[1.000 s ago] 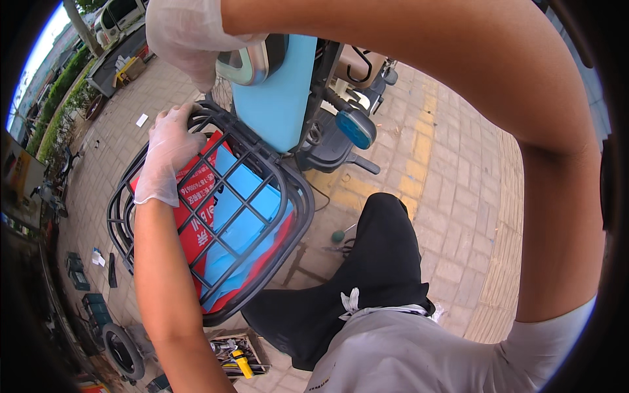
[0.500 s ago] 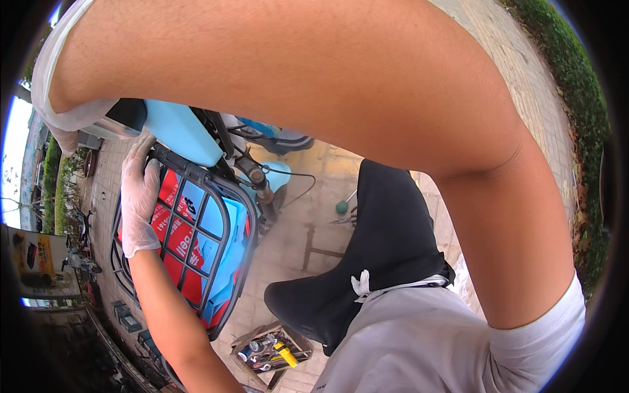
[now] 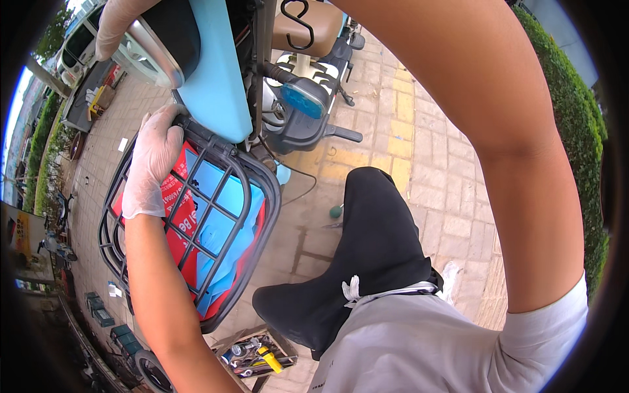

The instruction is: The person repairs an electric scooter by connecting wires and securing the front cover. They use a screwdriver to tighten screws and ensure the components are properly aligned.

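My left hand (image 3: 154,160), in a translucent glove, is closed on the upper rim of a black wire basket (image 3: 268,196), at its hinged bar near a pale-blue scooter panel (image 3: 216,85). Inside the basket lie a red printed sheet (image 3: 173,242) and crumpled light-blue material (image 3: 216,288), seen through the grid. My right hand (image 3: 114,26), also gloved, is mostly cut off at the upper left. Its fingers curl down beside a silver-trimmed housing (image 3: 164,56) on the scooter's front; what they grip is hidden.
Behind stands another scooter with a brown seat (image 3: 314,36) and black hook (image 3: 295,23). A tool crate (image 3: 288,360) with a yellow tool (image 3: 268,359) sits below, near a tire (image 3: 154,373). A green ball (image 3: 335,211) lies on paving; a hedge (image 3: 576,131) runs right.
My right forearm has risen from across the upper view half a second ago, uncovering more of the housing and rear scooter. The view has shifted; my left hand stays on the basket rim.
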A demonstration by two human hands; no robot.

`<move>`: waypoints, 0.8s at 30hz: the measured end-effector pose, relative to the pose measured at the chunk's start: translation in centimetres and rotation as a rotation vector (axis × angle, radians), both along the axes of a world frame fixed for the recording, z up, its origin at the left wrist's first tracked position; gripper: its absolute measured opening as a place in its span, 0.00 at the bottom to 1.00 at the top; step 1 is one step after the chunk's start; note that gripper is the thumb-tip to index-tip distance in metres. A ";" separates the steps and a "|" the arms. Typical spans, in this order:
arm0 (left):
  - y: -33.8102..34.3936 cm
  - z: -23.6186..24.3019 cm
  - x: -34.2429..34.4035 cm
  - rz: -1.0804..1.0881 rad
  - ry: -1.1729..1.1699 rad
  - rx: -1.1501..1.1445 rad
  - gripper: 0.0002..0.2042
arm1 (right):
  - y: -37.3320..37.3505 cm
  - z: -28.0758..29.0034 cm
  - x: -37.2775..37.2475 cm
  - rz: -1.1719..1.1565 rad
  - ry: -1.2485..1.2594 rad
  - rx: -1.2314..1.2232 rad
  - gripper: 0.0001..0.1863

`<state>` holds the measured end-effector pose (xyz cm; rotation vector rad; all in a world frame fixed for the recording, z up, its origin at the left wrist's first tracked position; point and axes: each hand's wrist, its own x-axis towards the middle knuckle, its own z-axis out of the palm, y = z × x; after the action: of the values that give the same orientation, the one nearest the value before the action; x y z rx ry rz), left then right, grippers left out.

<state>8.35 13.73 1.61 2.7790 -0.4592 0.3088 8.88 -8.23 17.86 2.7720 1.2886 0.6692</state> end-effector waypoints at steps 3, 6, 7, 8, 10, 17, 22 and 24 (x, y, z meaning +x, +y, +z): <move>-0.2 0.2 -0.2 -0.035 -0.053 -0.074 0.19 | -0.6 0.7 -1.3 -0.047 0.100 0.121 0.28; -0.3 0.5 -0.4 -0.018 -0.028 -0.093 0.19 | -1.5 1.6 -2.3 -0.095 0.182 0.223 0.28; -0.3 0.5 -0.3 -0.040 -0.037 -0.118 0.19 | -1.8 1.6 -2.5 -0.108 0.206 0.246 0.28; -0.4 0.5 -0.2 -0.027 -0.023 -0.113 0.19 | -2.1 1.7 -2.8 -0.119 0.223 0.270 0.28; -0.4 0.4 -0.1 -0.013 -0.016 -0.120 0.19 | -2.7 1.6 -3.2 -0.102 0.222 0.286 0.28; -0.4 0.1 0.0 -0.010 -0.018 -0.178 0.18 | -2.8 3.5 -5.5 -0.205 0.449 0.180 0.26; -0.6 0.1 0.4 0.018 0.013 -0.202 0.18 | -4.0 2.8 -4.7 -0.025 0.346 0.106 0.27; -0.6 0.2 0.4 0.015 -0.024 -0.163 0.17 | -3.5 2.2 -5.3 -0.144 0.285 0.116 0.27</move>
<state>8.76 13.18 1.77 2.6238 -0.3994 0.3660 3.59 -11.75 20.07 3.1085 1.1021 0.3621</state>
